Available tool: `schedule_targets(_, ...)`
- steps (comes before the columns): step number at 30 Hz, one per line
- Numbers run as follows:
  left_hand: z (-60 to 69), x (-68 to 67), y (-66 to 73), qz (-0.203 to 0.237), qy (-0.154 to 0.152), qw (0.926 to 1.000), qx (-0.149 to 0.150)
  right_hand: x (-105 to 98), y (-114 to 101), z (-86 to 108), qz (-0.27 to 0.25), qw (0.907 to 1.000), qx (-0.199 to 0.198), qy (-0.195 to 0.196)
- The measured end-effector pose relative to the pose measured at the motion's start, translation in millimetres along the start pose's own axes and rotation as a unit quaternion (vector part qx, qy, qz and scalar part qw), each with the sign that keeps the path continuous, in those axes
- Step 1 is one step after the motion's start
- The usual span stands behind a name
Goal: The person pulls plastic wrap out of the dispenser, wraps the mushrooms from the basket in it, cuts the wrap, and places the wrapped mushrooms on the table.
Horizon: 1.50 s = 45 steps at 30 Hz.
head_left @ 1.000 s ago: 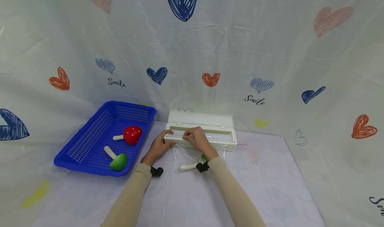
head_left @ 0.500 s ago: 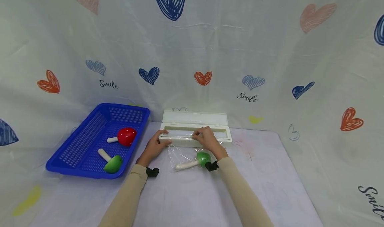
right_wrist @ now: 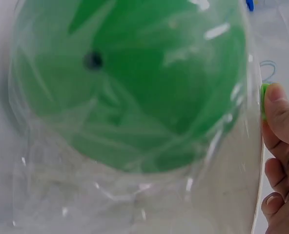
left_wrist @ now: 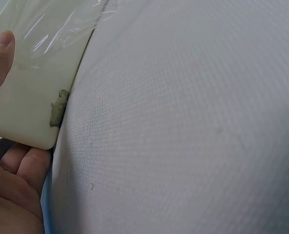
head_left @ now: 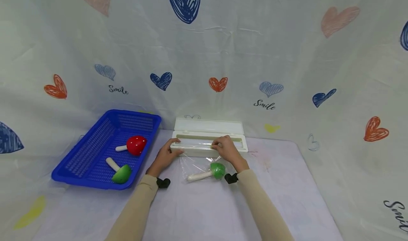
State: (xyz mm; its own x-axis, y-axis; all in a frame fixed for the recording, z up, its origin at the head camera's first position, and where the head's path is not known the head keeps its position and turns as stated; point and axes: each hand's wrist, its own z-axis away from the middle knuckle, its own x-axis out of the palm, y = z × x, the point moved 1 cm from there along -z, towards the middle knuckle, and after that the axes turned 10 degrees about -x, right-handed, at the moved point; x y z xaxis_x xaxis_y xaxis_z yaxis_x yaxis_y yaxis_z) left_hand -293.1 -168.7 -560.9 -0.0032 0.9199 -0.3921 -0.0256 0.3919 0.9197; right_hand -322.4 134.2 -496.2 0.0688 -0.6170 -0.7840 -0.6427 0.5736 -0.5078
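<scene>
Head and wrist views: left hand (head_left: pixel 163 159) grips white box (head_left: pixel 204 152), right hand (head_left: pixel 228 150) pinches green tab (right_wrist: pixel 263 100), clear film (left_wrist: pixel 47 39) covers green mushroom (head_left: pixel 218 170); steady box, straight tab slide advisable.

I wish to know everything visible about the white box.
The long white box, seemingly plastic, rests on the table, lid raised behind. Clear film drapes over its front. The left hand grips its left end; the right hand pinches a green slider on its front edge. A dark patch marks its lower front.
</scene>
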Motion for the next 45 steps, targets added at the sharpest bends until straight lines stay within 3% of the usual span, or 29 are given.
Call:
schedule_targets(11,-1.3,-7.5,-1.2,0.002,-0.003,1.0,-0.002,-21.0,22.3,24.2,0.04,0.9983,0.008,0.042)
schedule_targets(18,-0.6,-1.5,0.6,0.014,-0.009,0.9998,0.003,-24.6,32.8,33.5,0.053,0.9971,0.03,0.047)
schedule_targets(26,-0.3,3.8,-0.4,0.012,-0.008,0.9999,-0.001,-24.5,33.0,44.5,0.108,0.989,0.027,0.098)
schedule_targets(32,1.7,6.7,1.9,0.017,-0.016,0.9997,-0.008,-23.5,35.3,49.5,0.073,0.991,0.014,0.111)
schedule_targets(39,2.5,4.2,-1.2,0.02,-0.019,0.9996,-0.006,-33.5,42.0,60.3,0.041,0.9915,0.062,0.107)
schedule_targets(45,-0.9,0.3,-4.5,0.032,-0.026,0.9991,0.006,-43.2,49.1,66.9,0.026,0.9912,0.073,0.108)
